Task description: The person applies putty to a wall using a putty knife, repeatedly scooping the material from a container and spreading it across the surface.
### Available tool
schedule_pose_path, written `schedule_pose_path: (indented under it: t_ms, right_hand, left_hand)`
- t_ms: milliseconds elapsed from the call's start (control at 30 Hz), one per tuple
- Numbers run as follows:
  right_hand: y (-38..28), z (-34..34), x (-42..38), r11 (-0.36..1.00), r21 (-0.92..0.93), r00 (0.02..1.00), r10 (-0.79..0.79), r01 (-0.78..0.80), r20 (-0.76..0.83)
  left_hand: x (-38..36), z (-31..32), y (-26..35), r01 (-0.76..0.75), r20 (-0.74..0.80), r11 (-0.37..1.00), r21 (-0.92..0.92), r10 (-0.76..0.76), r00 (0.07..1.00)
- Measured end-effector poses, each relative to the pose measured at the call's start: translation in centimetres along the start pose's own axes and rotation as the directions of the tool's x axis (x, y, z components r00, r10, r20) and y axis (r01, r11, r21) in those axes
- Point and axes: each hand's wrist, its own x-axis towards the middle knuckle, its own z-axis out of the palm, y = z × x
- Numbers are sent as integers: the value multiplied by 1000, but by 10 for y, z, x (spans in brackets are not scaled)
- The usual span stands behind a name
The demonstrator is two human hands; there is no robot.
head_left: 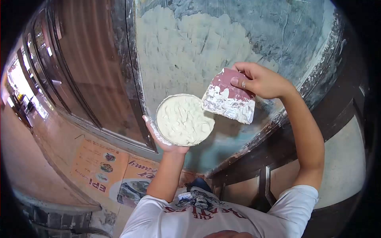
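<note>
My left hand (160,137) is wrapped round the side and underside of a round tub of white putty (185,119), its surface rough and ridged. White smears coat the fingers. In my right hand (262,80) is a flat reddish putty spreader (230,93), pinched by its upper edge between thumb and fingers. Thick white putty covers the spreader's lower half, and its left corner overlaps the tub's rim in this view. Behind both hands stands a wall panel (178,51), partly coated in pale putty with bare bluish-grey patches above and to the right.
A dark-framed brown panel (91,59) stands left of the wall. Printed orange banners (99,166) lie on the floor at lower left. Dark wooden framing with pale panels (341,162) is on the right. A bright opening (20,75) shows at far left.
</note>
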Motion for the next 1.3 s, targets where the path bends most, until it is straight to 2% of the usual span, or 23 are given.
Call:
schedule_pose_path:
  t_ms: [67, 133, 167, 200, 267, 300, 333, 367, 400, 467, 600, 667, 700, 767, 800, 833, 867, 933, 967, 1067, 1133, 1233, 1300]
  right_hand:
    - [13, -2, 1, 998, 54, 999, -21, 20, 24]
    - [17, -2, 1, 978, 173, 991, -102, 117, -92]
    - [13, -10, -4, 988, 145, 993, -33, 49, -111]
    - [13, -16, -6, 989, 141, 993, -36, 51, -112]
    - [14, -37, -8, 991, 72, 953, -89, 114, -289]
    - [14, -51, -10, 991, 67, 951, -95, 120, -295]
    - [12, -69, -14, 974, -191, 901, -190, 122, -390]
    - [7, -85, -18, 896, -436, 838, -303, 88, -453]
    - [0, -98, -23, 893, -441, 834, -308, 88, -457]
    - [-13, -121, -31, 794, -606, 712, -453, 49, -536]
    - [-12, -156, -31, 737, -675, 725, -482, 32, -492]
    - [-14, -154, -29, 759, -651, 761, -416, -11, -498]
    - [-25, -154, -31, 838, -543, 847, -258, -43, -465]
    - [-19, -154, -29, 830, -553, 847, -242, -72, -473]
    - [-15, -154, -27, 819, -565, 847, -228, -100, -480]
    - [-9, -140, -27, 676, -719, 702, -432, -163, -566]
    - [-7, -142, -26, 676, -718, 700, -432, -166, -569]
    - [-8, -144, -24, 542, -785, 732, -396, -301, -554]
    - [-8, -140, -25, 591, -750, 717, -380, -297, -584]
    - [0, -141, -24, 585, -769, 677, -458, -258, -576]
    - [-5, -136, -24, 601, -752, 666, -448, -270, -597]
    - [-3, -137, -24, 517, -772, 693, -400, -369, -600]
    - [13, -149, -23, 649, -753, 613, -552, -110, -566]
  left_hand:
    - [0, -3, 0, -3, 13, 1000, -11, 3, 1000]
    - [0, -4, -1, 50, 106, 996, -76, -42, 994]
    - [-1, -2, -2, 17, 27, 999, -33, -16, 1000]
    - [-1, -2, -2, 19, 7, 1000, -25, -18, 1000]
    - [0, -4, 0, -8, -55, 1000, 14, 9, 998]
    - [-1, -5, 2, -8, -46, 1000, 15, 9, 999]
    - [-2, -6, 5, 26, -61, 1000, 8, -26, 998]
    - [-2, -6, 7, 61, -75, 998, 1, -61, 995]
    - [-3, -2, 10, 65, -118, 997, 46, -59, 991]
    - [-5, -1, 14, 56, -122, 997, 60, -48, 991]
    - [-3, -6, 18, 32, -120, 999, 26, -29, 992]
    - [-2, -11, 21, 14, -137, 999, 41, -8, 991]
    - [-1, -14, 22, 15, -133, 999, 43, -10, 991]
    - [0, -21, 25, 24, -76, 997, 67, -19, 997]
    - [0, -14, 24, 25, -159, 997, 74, -12, 987]
    - [-1, -12, 25, 33, -153, 996, 82, -20, 988]
    - [-2, -12, 26, 41, -147, 995, 90, -27, 989]
    - [-3, -10, 27, 46, -97, 996, 78, -38, 995]
    - [-3, -8, 27, 50, -52, 997, 64, -46, 998]
    - [-2, -4, 25, 50, -64, 995, 83, -44, 997]
    - [-1, -8, 25, 45, -70, 996, 80, -39, 997]
    - [0, -16, 26, 47, -77, 996, 70, -42, 996]
    - [3, -15, 24, 46, -131, 995, 85, -35, 991]
